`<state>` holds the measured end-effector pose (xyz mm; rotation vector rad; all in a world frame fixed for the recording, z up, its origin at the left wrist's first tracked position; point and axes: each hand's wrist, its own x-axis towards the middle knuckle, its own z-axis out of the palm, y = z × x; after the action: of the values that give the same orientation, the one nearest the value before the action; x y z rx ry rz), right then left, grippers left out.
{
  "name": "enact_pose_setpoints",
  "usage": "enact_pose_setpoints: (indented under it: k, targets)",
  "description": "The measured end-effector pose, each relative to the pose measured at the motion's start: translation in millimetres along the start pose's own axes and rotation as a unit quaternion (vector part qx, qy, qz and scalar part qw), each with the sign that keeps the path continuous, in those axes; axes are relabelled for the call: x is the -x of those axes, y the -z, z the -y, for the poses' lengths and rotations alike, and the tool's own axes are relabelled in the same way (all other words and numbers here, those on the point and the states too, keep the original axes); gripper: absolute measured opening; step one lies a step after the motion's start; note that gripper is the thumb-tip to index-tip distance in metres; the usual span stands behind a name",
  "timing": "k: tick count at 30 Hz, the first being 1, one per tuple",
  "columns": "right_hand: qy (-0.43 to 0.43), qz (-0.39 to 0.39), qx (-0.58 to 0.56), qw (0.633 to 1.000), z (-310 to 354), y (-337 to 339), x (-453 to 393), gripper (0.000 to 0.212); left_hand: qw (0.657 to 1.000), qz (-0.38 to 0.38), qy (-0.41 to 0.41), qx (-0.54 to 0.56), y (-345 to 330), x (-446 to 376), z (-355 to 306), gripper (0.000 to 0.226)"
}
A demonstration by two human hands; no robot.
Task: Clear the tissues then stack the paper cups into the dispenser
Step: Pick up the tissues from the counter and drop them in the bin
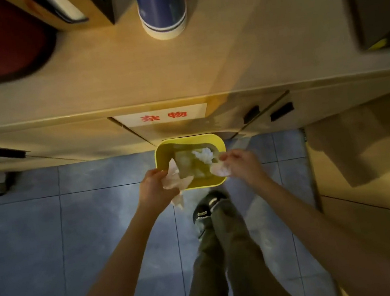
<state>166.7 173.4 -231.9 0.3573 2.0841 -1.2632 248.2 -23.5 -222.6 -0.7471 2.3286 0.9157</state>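
Note:
A yellow waste bin (162, 149) stands on the floor against the counter front. My left hand (153, 188) is over its near left rim, closed on a crumpled white tissue (177, 183) that hangs partly outside the bin. My right hand (241, 163) is over the near right rim and pinches another crumpled tissue (221, 170). A third white tissue (203, 155) lies inside the bin. On the counter stands a blue cylinder with a white base (162, 6), likely the cup dispenser. No loose paper cups are in view.
The wooden counter (226, 53) holds a dark red round object (2, 46) at far left, a boxy holder (88, 6) and a dark box (377, 0) at right. A label with red characters (163, 116) marks the cabinet front. My legs and shoe (206, 208) stand on blue floor tiles.

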Motion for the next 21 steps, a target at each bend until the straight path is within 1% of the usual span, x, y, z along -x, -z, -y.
enact_pose_setpoints:
  k: [2,6,10,13,15,17,19,21]
  targets:
    - [-0.015,0.012,0.035,0.999,-18.9,-12.7,-15.1,0.021,1.0,0.009,-0.016,-0.005,-18.9,-13.5,11.6,0.058]
    - [0.032,0.027,0.1,0.994,-60.0,-35.0,-45.0,0.032,0.998,-0.065,-0.001,0.018,-56.4,-46.8,32.4,0.037]
    - [0.055,0.059,0.159,0.984,-107.6,-60.7,-88.8,0.033,0.996,-0.086,-0.004,0.002,-106.1,-93.2,47.7,0.027]
    - [0.079,0.087,0.215,0.97,-142.6,-78.8,-133.3,0.03,0.994,-0.103,0.036,-0.018,-140.4,-134.0,57.5,0.025]
    - [0.092,0.094,0.246,0.96,-160.1,-90.2,-162.9,0.026,0.992,-0.1,0.046,-0.063,-161.3,-161.3,67.0,0.025]
    - [0.079,0.105,0.281,0.951,-177.0,-101.2,-189.3,0.024,0.991,-0.087,0.048,-0.092,-180.2,-185.9,78.0,0.028]
    - [0.042,0.119,0.275,0.953,-194.1,-111.3,-211.7,0.026,0.993,-0.072,0.049,-0.074,-197.2,-209.1,89.4,0.027]
    - [0.011,0.136,0.275,0.952,-206.7,-120.5,-227.1,0.032,0.995,-0.047,0.06,-0.058,-210.3,-227.7,99.4,0.027]
